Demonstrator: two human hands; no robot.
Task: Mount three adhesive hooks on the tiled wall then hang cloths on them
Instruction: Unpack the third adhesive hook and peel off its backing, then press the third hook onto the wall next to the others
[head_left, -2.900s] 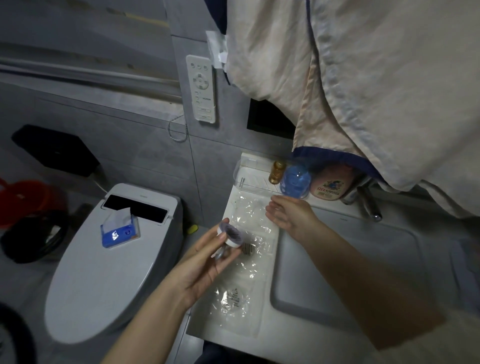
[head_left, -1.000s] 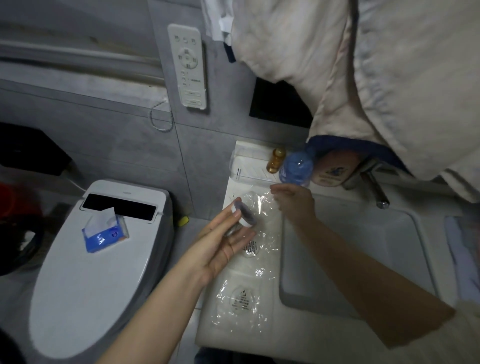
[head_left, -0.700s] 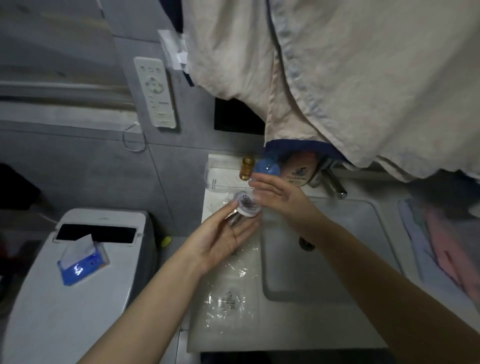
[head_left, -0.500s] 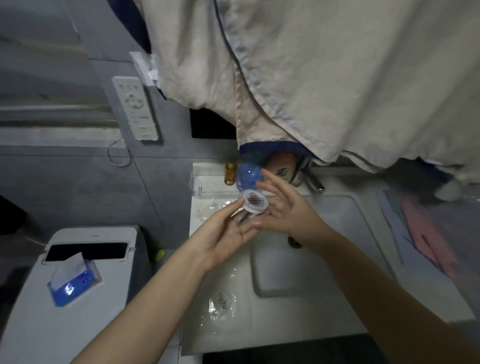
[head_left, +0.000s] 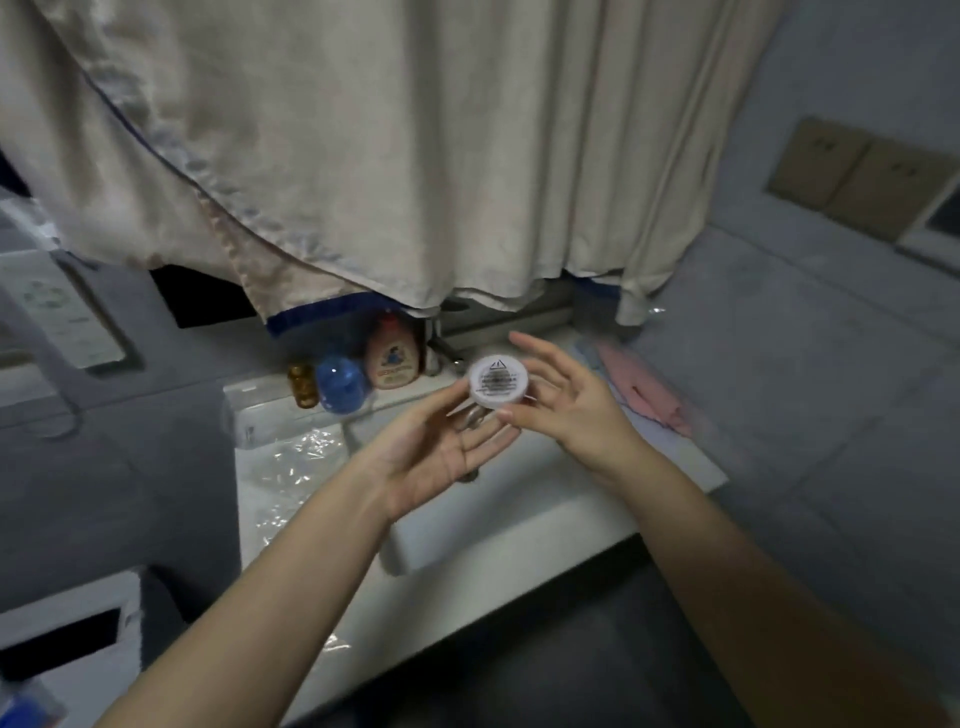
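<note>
Early stage: hook (head_left: 498, 380) off the wall, backing up, pinched between left hand (head_left: 441, 447) fingertips and right hand (head_left: 566, 400) thumb above sink (head_left: 519, 519). No mounted hooks visible; hanging pending.

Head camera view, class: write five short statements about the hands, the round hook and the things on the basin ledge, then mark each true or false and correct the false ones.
1. Both hands hold the adhesive hook. True.
2. The hook's printed backing faces the camera. True.
3. The left hand lies flat on the sink. False: it is raised, fingertips on the hook.
4. The blue bottle lies inside the sink. False: it stands on the ledge.
5. The right hand grips the beige cloth. False: it pinches the hook.
</note>
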